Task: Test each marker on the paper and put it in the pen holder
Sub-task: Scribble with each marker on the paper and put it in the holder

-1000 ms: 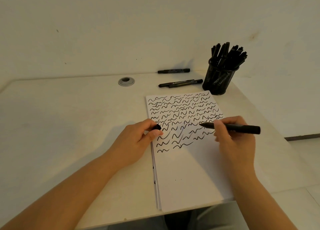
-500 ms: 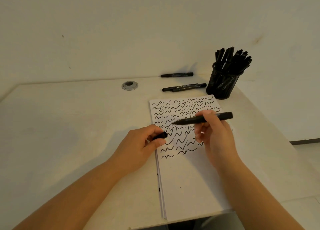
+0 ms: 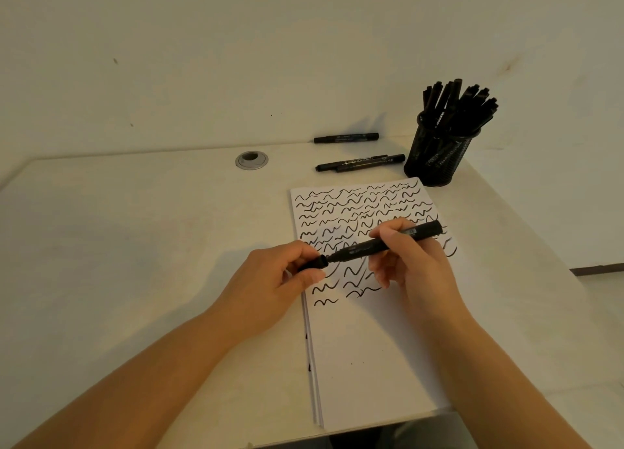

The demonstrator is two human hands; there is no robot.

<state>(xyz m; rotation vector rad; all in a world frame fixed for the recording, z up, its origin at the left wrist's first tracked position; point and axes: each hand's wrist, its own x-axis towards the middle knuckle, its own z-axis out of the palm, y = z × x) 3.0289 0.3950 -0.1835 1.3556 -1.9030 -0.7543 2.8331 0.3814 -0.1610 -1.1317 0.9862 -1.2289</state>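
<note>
We are at the capping step above the paper (image 3: pixel 371 364): our right hand (image 3: pixel 410 262) grips the marker (image 3: pixel 385 244), our left hand (image 3: pixel 273 283) pinches its cap (image 3: pixel 314 264) at the tip, so next we must push them together and carry it to the pen holder (image 3: pixel 435 154).

I read this as a plain office or study desk: a pale table (image 3: pixel 135 246) pushed against a bare off-white wall (image 3: pixel 236 43), with a round metal cable grommet (image 3: pixel 252 160) set into its top near the wall. To the right of the grommet I see a black mesh pen holder (image 3: pixel 435 158) crammed with markers, and in front of that holder a stack of white paper (image 3: pixel 371 364) covered in squiggles.
</note>
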